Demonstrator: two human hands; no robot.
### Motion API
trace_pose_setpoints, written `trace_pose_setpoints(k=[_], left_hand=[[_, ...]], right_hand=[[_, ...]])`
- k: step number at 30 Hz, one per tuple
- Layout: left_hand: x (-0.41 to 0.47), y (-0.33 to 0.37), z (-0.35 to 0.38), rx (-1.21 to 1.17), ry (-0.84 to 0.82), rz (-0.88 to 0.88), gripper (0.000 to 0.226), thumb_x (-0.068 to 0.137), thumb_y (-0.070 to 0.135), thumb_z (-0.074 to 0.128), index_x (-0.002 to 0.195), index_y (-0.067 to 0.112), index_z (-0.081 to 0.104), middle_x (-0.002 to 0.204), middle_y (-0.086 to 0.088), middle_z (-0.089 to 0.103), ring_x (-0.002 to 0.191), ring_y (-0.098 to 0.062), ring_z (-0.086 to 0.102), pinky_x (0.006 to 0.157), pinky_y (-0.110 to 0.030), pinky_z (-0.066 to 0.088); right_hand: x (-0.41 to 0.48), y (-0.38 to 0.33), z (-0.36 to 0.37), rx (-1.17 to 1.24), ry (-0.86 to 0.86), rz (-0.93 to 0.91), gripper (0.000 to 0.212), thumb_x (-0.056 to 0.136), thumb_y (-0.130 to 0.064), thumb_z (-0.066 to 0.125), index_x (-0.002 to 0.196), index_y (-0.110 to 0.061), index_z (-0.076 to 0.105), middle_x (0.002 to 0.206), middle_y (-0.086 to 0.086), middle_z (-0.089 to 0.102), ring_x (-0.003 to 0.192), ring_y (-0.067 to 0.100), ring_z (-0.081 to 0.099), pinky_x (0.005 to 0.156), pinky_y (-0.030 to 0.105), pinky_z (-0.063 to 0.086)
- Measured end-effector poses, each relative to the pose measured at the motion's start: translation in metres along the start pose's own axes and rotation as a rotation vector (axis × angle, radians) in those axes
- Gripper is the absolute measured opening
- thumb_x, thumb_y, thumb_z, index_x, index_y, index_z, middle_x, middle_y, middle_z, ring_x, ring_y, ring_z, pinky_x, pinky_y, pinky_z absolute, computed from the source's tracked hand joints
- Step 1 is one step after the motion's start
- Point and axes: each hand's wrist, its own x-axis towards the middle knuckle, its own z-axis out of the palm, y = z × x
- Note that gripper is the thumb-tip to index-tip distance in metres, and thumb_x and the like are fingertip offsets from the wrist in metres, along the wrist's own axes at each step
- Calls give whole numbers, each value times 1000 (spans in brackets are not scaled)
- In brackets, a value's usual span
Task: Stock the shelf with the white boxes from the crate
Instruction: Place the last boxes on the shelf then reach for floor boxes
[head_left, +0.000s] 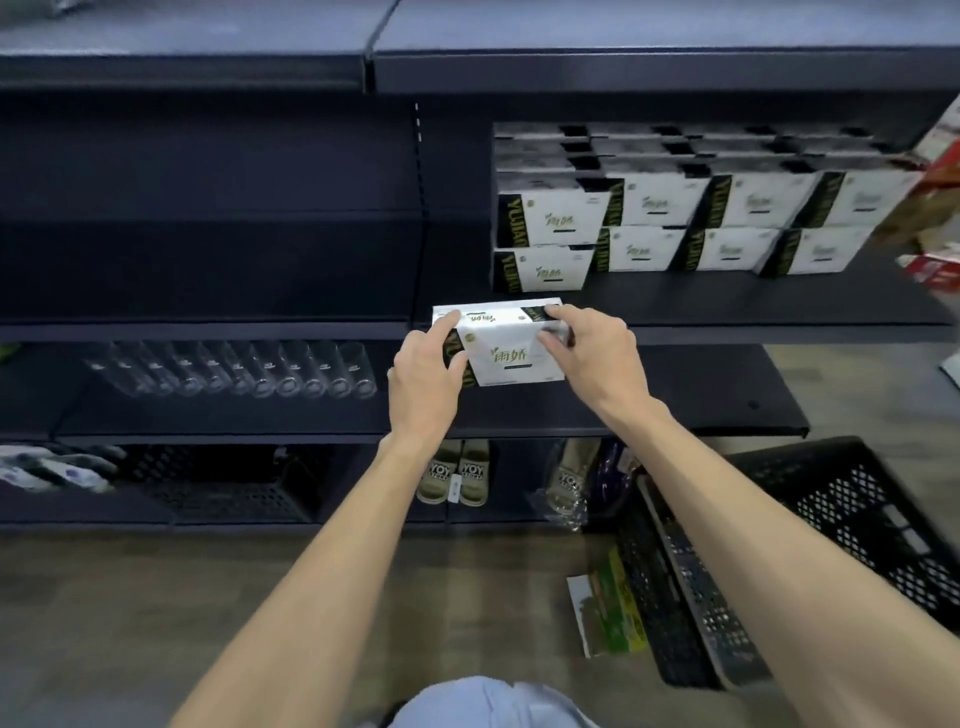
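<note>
I hold one white box (511, 349) with green print and a dark end between both hands, in front of the middle shelf's front edge (727, 332). My left hand (426, 374) grips its left end and my right hand (589, 345) grips its right end. Behind and to the right, several matching white boxes (670, 202) stand stacked in two layers on that shelf. The black plastic crate (810, 551) sits on the floor at the lower right; its inside looks empty where it shows.
A row of clear glasses (234, 371) lies on the lower shelf to the left. Sandals (460, 473) and packaged goods sit on the bottom shelf. A flat green package (608, 613) lies on the floor beside the crate. Red cartons (935, 208) stand at the far right.
</note>
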Motion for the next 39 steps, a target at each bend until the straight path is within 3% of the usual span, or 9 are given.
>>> trace_pose_setpoints(k=[4,11,15,20,24,30,39], left_hand=[[3,47,35,-22,-14,31,45,96,30,60,140,28,49,100,-3,55,84,-11,46,74,-27,38],[23,105,82,-43,-92,138,45,97,32,59,140,27,49,104,-5,56,86,-11,48,78,-30,43],[39,124,109,-58,-119,172,45,97,32,59,141,26,50,108,-8,60,96,-21,58,81,-32,45],[63,140,146,-147,-145,173,47,97,29,59,142,25,48,120,-11,61,109,-26,58,92,-40,47],[89,147,181,-155,-181,224,46,97,25,59,142,28,47,117,-11,60,106,-28,60,90,-41,51],[110,150,226,-209,-202,217,50,96,22,61,144,26,47,138,-10,51,126,-25,52,102,-38,46],[116,142,245,-216,-123,189,58,93,19,66,146,23,42,142,-11,37,129,-21,44,99,-26,40]], right_hand=[[2,43,-37,-21,43,43,35,96,-32,61,127,-18,64,97,6,68,89,26,63,78,40,52],[10,105,-80,-92,81,103,35,95,-31,63,127,-17,63,98,6,69,91,27,64,78,40,53],[26,134,-90,-120,84,141,40,94,-32,64,132,-17,60,98,5,68,94,27,64,82,40,52],[56,168,-86,-107,98,186,47,92,-32,68,135,-16,57,102,6,67,96,27,63,83,38,50],[79,198,-77,-74,119,256,49,90,-30,70,134,-15,56,110,11,65,99,31,62,76,34,41],[103,233,-57,-33,102,335,52,88,-32,71,132,-11,53,112,14,62,99,35,61,77,38,46],[145,243,-29,6,102,270,60,90,-40,69,140,-12,50,133,12,57,114,31,60,86,37,50]])
